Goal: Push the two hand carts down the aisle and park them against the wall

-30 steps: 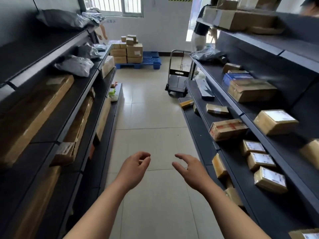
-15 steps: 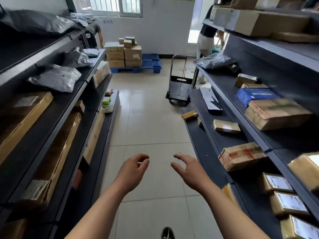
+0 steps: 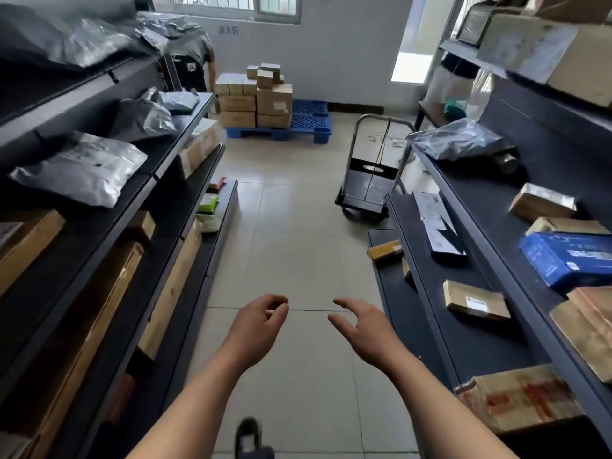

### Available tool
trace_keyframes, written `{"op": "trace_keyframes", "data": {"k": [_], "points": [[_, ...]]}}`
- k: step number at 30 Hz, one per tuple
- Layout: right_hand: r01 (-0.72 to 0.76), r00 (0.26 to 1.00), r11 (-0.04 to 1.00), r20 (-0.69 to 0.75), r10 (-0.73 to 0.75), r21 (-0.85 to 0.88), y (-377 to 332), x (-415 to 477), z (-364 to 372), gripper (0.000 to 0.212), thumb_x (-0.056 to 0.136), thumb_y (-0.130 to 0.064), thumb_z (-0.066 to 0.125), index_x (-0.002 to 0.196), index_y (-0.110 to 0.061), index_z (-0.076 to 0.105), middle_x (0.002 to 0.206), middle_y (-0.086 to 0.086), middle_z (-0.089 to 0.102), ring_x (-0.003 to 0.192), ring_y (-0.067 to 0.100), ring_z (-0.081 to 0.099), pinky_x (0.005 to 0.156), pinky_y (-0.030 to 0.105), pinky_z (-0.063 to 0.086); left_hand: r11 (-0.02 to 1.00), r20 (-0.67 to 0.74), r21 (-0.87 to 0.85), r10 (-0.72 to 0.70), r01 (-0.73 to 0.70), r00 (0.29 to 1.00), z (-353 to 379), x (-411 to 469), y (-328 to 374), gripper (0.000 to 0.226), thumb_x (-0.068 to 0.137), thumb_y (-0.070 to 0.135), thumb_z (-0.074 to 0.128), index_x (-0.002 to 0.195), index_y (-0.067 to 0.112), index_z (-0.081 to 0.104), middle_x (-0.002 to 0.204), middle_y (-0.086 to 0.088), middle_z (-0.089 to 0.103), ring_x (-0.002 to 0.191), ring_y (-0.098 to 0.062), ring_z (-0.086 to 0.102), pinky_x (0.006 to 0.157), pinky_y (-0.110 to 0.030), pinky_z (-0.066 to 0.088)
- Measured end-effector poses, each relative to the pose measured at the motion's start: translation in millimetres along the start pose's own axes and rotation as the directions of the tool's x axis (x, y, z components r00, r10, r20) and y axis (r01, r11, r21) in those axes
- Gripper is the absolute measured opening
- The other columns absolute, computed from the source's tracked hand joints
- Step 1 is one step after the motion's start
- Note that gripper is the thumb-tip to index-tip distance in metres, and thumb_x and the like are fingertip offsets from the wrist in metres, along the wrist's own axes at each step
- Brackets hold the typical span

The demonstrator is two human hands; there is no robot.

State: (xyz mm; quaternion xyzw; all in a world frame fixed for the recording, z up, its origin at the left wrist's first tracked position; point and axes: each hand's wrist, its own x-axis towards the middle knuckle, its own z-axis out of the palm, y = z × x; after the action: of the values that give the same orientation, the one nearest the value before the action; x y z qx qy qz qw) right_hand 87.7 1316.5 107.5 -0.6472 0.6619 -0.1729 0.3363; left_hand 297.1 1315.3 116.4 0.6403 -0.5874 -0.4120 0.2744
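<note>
Two hands (image 3: 255, 323) (image 3: 364, 329) loosely curled, empty; tiled floor (image 3: 298, 243) between shelving (image 3: 480, 339), hand cart (image 3: 367, 190) ahead.

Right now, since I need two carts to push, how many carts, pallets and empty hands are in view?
Cart: 1
Pallet: 1
Empty hands: 2, left hand and right hand
Total: 4
No second cart is in view.

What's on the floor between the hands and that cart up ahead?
Nothing. The head view shows only bare floor tiles between the left hand, the right hand and the hand cart.
</note>
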Motion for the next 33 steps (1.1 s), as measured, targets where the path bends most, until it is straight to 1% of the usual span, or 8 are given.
{"op": "trace_keyframes", "data": {"k": [5, 10, 14, 16, 19, 24, 28, 33], "points": [[-0.011, 0.999, 1.000, -0.032, 0.010, -0.016, -19, 104, -7, 0.045, 0.093, -0.043, 0.055, 0.134, -0.025, 0.054, 0.139, -0.004, 0.054, 0.131, 0.014, 0.045, 0.109, 0.031, 0.035, 1.000, 0.031, -0.008, 0.030, -0.029, 0.999, -27, 105, 7, 0.026, 0.095, 0.030, 0.050, 0.116, 0.021, 0.062, 0.102, 0.009, 0.064, 0.095, -0.007, 0.059, 0.075, -0.019, 0.042], [-0.052, 0.997, 0.999, -0.050, 0.052, -0.002, -55, 195, -17, 0.044, 0.093, -0.043, 0.055, 0.134, -0.025, 0.053, 0.139, -0.004, 0.054, 0.131, 0.014, 0.045, 0.108, 0.030, 0.035, 0.997, 0.091, 0.031, 0.060, -0.064, 0.994, -71, 208, 21, 0.024, 0.094, 0.030, 0.050, 0.114, 0.022, 0.062, 0.101, 0.008, 0.065, 0.094, -0.006, 0.060, 0.073, -0.018, 0.046], [-0.082, 0.993, 0.996, -0.087, 0.086, 0.041, -69, 259, -31, 0.044, 0.093, -0.043, 0.055, 0.134, -0.025, 0.054, 0.139, -0.004, 0.054, 0.131, 0.015, 0.045, 0.110, 0.033, 0.036, 0.992, 0.120, 0.064, 0.097, -0.106, 0.988, -90, 284, 39, 0.025, 0.094, 0.029, 0.052, 0.114, 0.019, 0.063, 0.100, 0.007, 0.066, 0.093, -0.008, 0.062, 0.080, -0.022, 0.046], [-0.100, 0.989, 0.994, -0.102, 0.105, 0.051, -69, 286, -39, 0.044, 0.093, -0.042, 0.055, 0.133, -0.025, 0.054, 0.138, -0.003, 0.055, 0.130, 0.016, 0.045, 0.109, 0.035, 0.037, 0.991, 0.134, 0.061, 0.107, -0.116, 0.985, -90, 317, 47, 0.024, 0.093, 0.029, 0.052, 0.112, 0.020, 0.064, 0.097, 0.006, 0.067, 0.090, -0.006, 0.061, 0.076, -0.020, 0.046], [-0.113, 0.985, 0.992, -0.121, 0.119, 0.060, -65, 328, -54, 0.044, 0.093, -0.043, 0.055, 0.133, -0.026, 0.054, 0.138, -0.004, 0.054, 0.130, 0.015, 0.045, 0.109, 0.036, 0.037, 0.987, 0.153, 0.091, 0.116, -0.131, 0.981, -84, 365, 57, 0.021, 0.093, 0.029, 0.053, 0.109, 0.023, 0.065, 0.092, 0.006, 0.067, 0.082, 0.001, 0.058, 0.066, -0.011, 0.042], [-0.128, 0.981, 0.991, -0.142, 0.132, 0.035, -46, 413, -87, 0.045, 0.094, -0.043, 0.054, 0.134, -0.025, 0.053, 0.138, -0.002, 0.054, 0.129, 0.017, 0.045, 0.108, 0.034, 0.037, 0.980, 0.175, 0.119, 0.135, -0.157, 0.975, -68, 457, 77, 0.021, 0.093, 0.030, 0.053, 0.109, 0.023, 0.065, 0.094, 0.010, 0.066, 0.080, 0.005, 0.056, 0.062, -0.007, 0.038], [-0.118, 0.981, 0.993, -0.157, 0.118, 0.009, -27, 490, -126, 0.045, 0.093, -0.044, 0.054, 0.134, -0.025, 0.054, 0.139, -0.002, 0.054, 0.129, 0.016, 0.045, 0.105, 0.030, 0.035, 0.981, 0.155, 0.112, 0.142, -0.160, 0.978, -50, 539, 109, 0.021, 0.093, 0.030, 0.053, 0.109, 0.022, 0.065, 0.095, 0.010, 0.066, 0.080, 0.004, 0.057, 0.063, -0.009, 0.038], [-0.128, 0.982, 0.991, -0.146, 0.121, -0.037, -1, 586, -185, 0.045, 0.092, -0.045, 0.055, 0.133, -0.026, 0.054, 0.139, -0.003, 0.054, 0.130, 0.017, 0.045, 0.108, 0.035, 0.037, 0.987, 0.137, 0.063, 0.136, -0.146, 0.981, -26, 634, 161, 0.022, 0.094, 0.028, 0.052, 0.110, 0.020, 0.064, 0.098, 0.007, 0.066, 0.093, -0.009, 0.061, 0.070, -0.019, 0.041]]}}
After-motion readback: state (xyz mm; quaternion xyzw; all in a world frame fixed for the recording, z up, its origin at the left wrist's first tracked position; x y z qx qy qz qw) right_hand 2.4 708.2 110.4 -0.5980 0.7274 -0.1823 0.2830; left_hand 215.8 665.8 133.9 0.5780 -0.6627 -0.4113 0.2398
